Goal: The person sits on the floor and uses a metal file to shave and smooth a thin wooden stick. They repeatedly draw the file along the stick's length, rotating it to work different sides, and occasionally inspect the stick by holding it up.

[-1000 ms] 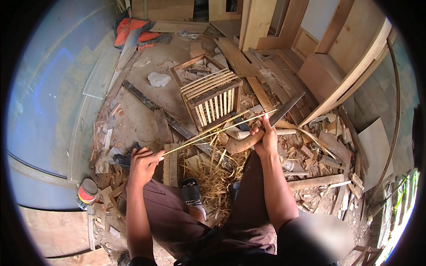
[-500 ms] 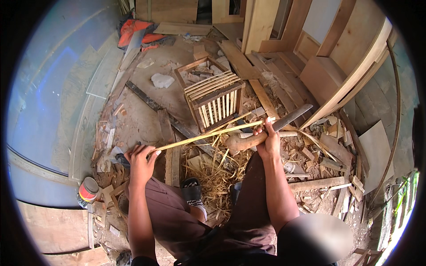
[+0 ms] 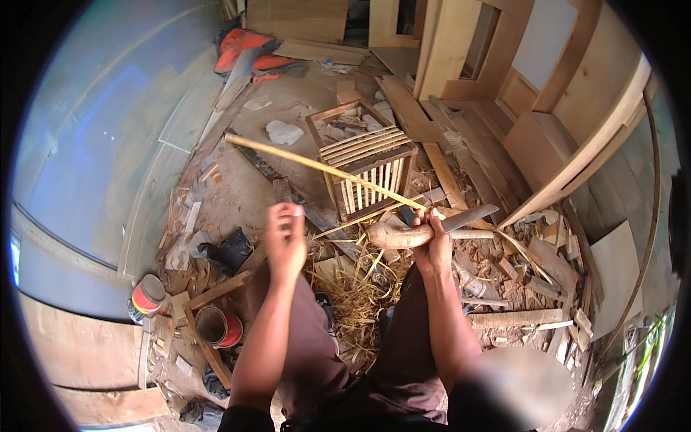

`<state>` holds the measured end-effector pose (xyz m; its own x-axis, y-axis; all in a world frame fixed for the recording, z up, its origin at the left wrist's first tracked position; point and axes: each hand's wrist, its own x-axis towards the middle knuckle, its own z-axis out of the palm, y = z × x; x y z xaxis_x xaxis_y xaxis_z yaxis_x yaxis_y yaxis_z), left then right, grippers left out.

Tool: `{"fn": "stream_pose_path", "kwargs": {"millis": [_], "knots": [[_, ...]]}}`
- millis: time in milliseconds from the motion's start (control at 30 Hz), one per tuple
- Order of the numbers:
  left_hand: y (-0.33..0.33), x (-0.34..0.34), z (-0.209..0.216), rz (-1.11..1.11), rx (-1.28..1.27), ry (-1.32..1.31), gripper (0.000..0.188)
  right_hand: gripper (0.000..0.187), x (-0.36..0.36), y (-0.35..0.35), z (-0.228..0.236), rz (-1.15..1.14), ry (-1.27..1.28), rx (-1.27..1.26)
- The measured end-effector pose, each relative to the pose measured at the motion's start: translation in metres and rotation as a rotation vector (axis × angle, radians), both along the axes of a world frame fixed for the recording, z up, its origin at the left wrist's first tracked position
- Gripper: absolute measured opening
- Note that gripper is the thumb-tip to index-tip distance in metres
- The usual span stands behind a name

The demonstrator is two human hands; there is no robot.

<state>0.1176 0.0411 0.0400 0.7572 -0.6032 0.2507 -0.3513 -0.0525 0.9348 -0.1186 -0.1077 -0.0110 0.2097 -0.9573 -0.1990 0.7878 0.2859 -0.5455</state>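
My right hand (image 3: 436, 248) is closed around a machete (image 3: 403, 235) with a thick, curved wooden handle; its dark blade points to the upper right. The same hand also grips one end of a long, thin bamboo strip (image 3: 309, 161) between its fingers. From there the strip slants up and left, its far end in the air. My left hand (image 3: 287, 245) is off the strip, raised over my left knee, its fingers loosely bent and a little blurred, with nothing in them. Beyond the strip stands a slatted wooden frame (image 3: 367, 169), partly crossed by it.
Curly shavings (image 3: 360, 295) cover the ground between my feet. To the left are a red tin (image 3: 222, 328) and another tin (image 3: 148, 294). Wood scraps (image 3: 504, 266) lie at right, near leaning wooden panels (image 3: 543, 137). An orange and dark cloth (image 3: 248, 52) lies at the back.
My left hand has let go of the strip's other end and moved right. The strip has swung from nearly level to slanting up and left; the right hand still holds it and the machete.
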Motion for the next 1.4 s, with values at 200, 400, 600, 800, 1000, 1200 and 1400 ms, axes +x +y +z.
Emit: {"fn": "stream_pose_path", "kwargs": {"millis": [200,400,600,800,1000,1200,1400], "knots": [[-0.051,-0.036,-0.011,-0.37,-0.014,0.505,0.044,0.01,0.029,0.033,0.012,0.173,0.015,-0.023],[-0.065,-0.035,-0.015,-0.352,-0.302,0.726,0.041,0.025,0.028,0.034,0.002,0.262,-0.034,-0.072],[-0.061,-0.014,-0.024,-0.392,-0.107,0.705,0.039,0.032,-0.013,0.004,-0.012,0.265,0.047,0.094],[-0.044,-0.027,-0.006,-0.771,0.004,0.773,0.029,0.033,-0.014,0.008,0.014,0.253,0.089,0.102],[-0.034,-0.034,-0.005,-1.079,0.156,0.956,0.034,0.035,-0.008,0.009,0.013,0.246,0.089,0.107],[-0.03,-0.041,-0.001,-1.085,0.24,0.936,0.032,0.042,-0.007,0.006,0.01,0.297,0.058,0.09],[-0.029,-0.041,-0.008,-1.157,0.332,0.86,0.025,0.038,-0.006,0.009,0.014,0.32,0.088,0.018]]}}
